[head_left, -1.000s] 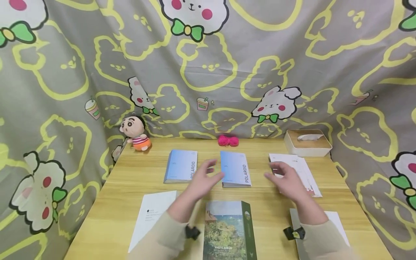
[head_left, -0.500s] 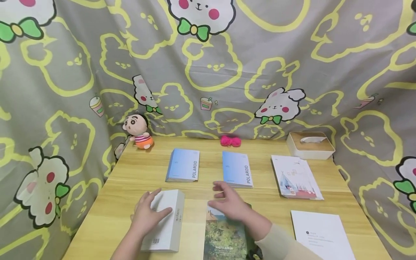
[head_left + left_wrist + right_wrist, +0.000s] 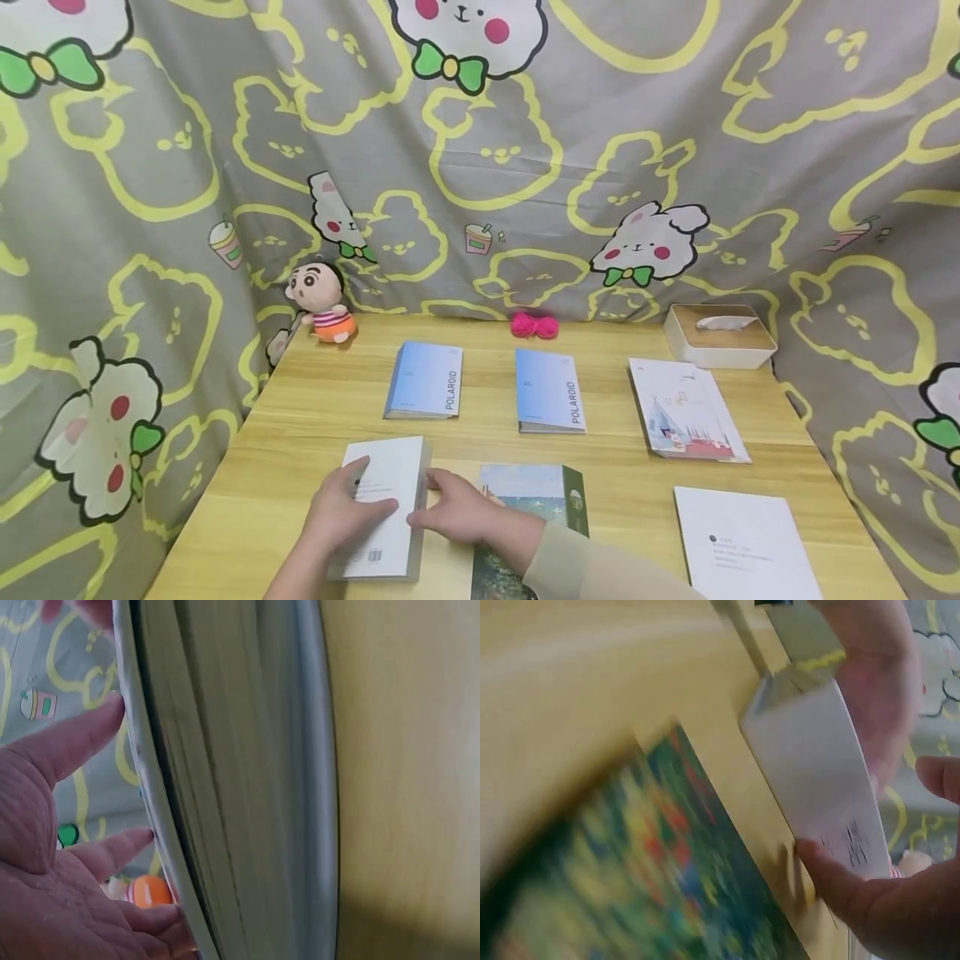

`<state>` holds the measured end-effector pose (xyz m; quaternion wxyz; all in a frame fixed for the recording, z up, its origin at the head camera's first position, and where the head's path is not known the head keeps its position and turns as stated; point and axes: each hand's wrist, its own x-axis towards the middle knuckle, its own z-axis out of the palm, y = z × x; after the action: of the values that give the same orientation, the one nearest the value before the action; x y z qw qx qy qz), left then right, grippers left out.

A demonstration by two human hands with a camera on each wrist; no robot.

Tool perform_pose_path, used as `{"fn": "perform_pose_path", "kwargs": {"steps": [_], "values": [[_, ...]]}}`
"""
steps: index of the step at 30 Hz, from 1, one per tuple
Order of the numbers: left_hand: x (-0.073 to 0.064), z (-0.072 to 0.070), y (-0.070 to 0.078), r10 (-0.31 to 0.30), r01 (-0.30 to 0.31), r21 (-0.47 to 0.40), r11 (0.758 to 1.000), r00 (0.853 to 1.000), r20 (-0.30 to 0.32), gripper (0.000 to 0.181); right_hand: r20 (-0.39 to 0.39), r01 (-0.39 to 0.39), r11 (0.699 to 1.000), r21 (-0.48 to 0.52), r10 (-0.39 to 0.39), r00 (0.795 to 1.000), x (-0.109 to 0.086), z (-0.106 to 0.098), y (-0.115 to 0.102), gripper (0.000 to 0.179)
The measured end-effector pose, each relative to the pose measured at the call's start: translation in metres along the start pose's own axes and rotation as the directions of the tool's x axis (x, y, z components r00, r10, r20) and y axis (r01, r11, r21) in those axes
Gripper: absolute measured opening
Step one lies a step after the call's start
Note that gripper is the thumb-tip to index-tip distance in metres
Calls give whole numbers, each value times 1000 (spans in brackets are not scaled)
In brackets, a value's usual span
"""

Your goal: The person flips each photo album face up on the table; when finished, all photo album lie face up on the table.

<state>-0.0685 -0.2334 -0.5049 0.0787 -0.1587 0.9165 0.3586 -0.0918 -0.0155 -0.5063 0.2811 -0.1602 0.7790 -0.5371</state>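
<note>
A thick white book (image 3: 384,542) lies cover up on the table's near left. My left hand (image 3: 341,508) rests on its cover with fingers spread; in the left wrist view those fingers (image 3: 94,735) touch the cover beside the page edges (image 3: 217,780). My right hand (image 3: 461,504) is at the book's right side. In the right wrist view one of its fingers (image 3: 825,870) touches the spine (image 3: 810,761), while another is held above the cover. A photo album (image 3: 525,492) with a painted garden cover lies partly under my right forearm.
Two blue POLAROID albums (image 3: 426,375) stand farther back. A book with a tent picture (image 3: 678,417) and a white book (image 3: 738,542) lie at right. Along the back are a plush doll (image 3: 322,300), a pink yarn bundle (image 3: 535,325) and a tissue box (image 3: 720,337).
Both hands have come nearer from over the back of the table. My left hand reached the white book; my right hand then moved left from above the photo album to the book's spine.
</note>
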Motion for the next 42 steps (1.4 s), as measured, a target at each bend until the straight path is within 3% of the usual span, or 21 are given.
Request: {"fn": "perform_pose_path", "kwargs": {"steps": [6,12,15,22,29,34,36,38,42], "values": [[-6,6,7,27,-27,-8,1000,1000,-8,92,9,21,992,123,-22,1000,-10,8,4,71],[-13,0,2,-22,24,-66,998,999,32,93,-18,51,978,200,-49,999,-21,13,1,62],[-17,-3,-1,-14,20,-121,992,999,51,92,-56,79,971,226,-68,996,-25,15,-1,61],[-20,-1,2,-6,44,-377,925,995,103,72,-195,178,948,265,-128,972,-34,9,-4,58],[-32,1,5,104,9,-501,865,975,197,65,-241,237,929,285,-170,956,-42,-3,-12,60],[-31,1,14,111,14,-533,846,973,202,66,-245,270,916,297,-200,949,-45,-7,-16,64],[-32,0,18,129,-22,-530,848,978,166,67,-250,272,908,318,-196,948,-45,-7,-16,68],[-35,0,23,160,-81,-496,865,980,118,70,-256,260,903,342,-176,950,-45,-5,-16,73],[-45,2,34,242,-201,-405,892,969,53,89,-256,240,890,389,-146,956,-45,-4,-13,83]]}}
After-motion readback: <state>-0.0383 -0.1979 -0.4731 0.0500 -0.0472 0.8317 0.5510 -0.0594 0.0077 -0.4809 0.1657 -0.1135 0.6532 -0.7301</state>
